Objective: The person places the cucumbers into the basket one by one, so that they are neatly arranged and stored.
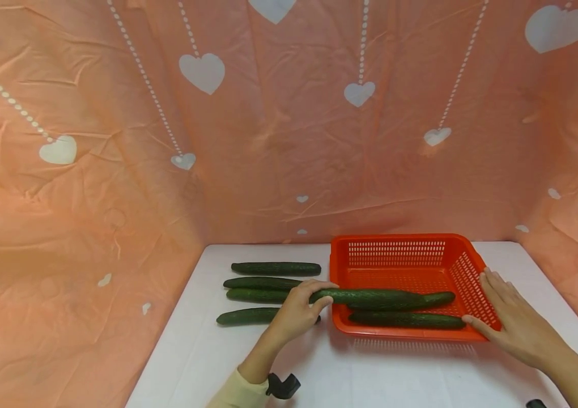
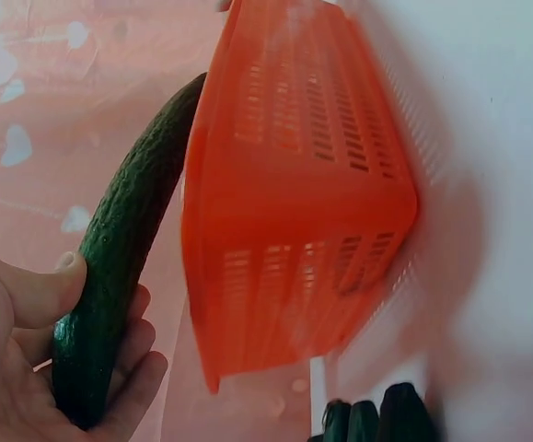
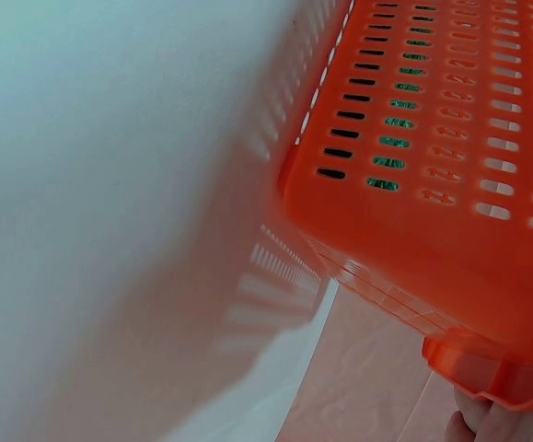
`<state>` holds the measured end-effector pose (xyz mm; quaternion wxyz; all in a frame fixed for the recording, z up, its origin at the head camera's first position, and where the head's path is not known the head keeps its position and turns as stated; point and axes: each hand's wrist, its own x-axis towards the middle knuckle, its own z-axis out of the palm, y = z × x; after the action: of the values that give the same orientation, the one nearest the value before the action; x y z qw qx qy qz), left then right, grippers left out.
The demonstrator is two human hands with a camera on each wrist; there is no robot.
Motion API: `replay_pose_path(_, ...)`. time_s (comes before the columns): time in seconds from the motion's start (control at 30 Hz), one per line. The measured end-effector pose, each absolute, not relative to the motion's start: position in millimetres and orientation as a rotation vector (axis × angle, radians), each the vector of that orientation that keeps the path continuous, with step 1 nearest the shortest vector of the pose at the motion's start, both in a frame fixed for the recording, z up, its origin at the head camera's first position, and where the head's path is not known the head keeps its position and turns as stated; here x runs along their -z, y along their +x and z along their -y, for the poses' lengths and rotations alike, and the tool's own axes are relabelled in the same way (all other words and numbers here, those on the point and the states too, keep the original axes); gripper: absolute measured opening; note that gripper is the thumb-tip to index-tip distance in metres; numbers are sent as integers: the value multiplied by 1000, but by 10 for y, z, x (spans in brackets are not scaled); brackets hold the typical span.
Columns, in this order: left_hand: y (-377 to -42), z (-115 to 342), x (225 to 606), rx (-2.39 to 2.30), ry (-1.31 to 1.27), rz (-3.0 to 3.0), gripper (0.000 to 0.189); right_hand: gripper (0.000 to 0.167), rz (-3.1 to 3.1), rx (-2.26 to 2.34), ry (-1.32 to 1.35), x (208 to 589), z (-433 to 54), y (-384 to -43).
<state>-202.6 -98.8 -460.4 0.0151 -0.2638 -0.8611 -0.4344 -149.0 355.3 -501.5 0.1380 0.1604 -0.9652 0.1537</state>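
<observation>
A white desk (image 1: 381, 374), its top faintly creased, ran back to a wall of orange-pink sheet (image 1: 279, 147) that also closed in both sides. Wrinkles crossed the sheet, and pale hearts (image 1: 202, 72) hung in print from dotted lines, with smaller ones scattered low down.

On the right half of the desk, near its back edge, stood a red basket (image 1: 396, 237) with slotted walls. It cast a soft shadow over the white top, and light through the slots broke that shadow into rows of small bright marks.

The left hand (image 1: 299, 309) grasped a cucumber (image 1: 370, 297) by one end, thumb on the near side and fingers behind, and held it lengthwise over the basket's left rim, its far part above the inside. A second cucumber (image 1: 406, 320) lay in the basket along the front wall; what looked like another showed partly from beneath the held one.

The right hand (image 1: 510, 317) gripped nothing; its fingers lay extended along the basket's right rim, thumb at the front corner.

Four more cucumbers (image 1: 276, 269) lay crosswise on the desk left of the basket, the middle two close together. A pale sleeve (image 1: 243, 391) covered the left forearm.
</observation>
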Motion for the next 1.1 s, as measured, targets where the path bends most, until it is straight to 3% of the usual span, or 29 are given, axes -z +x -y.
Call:
replay_pose_path(0.53, -2123, 592, 4624, 1220, -848, 2741, 28, 103, 2834, -471, 441, 5036, -3555, -1475)
replay_pose_path(1.1, -2470, 282, 4502, 1112, -785, 2828, 31, 102, 2765, -435, 490, 5012, -3560, -1501)
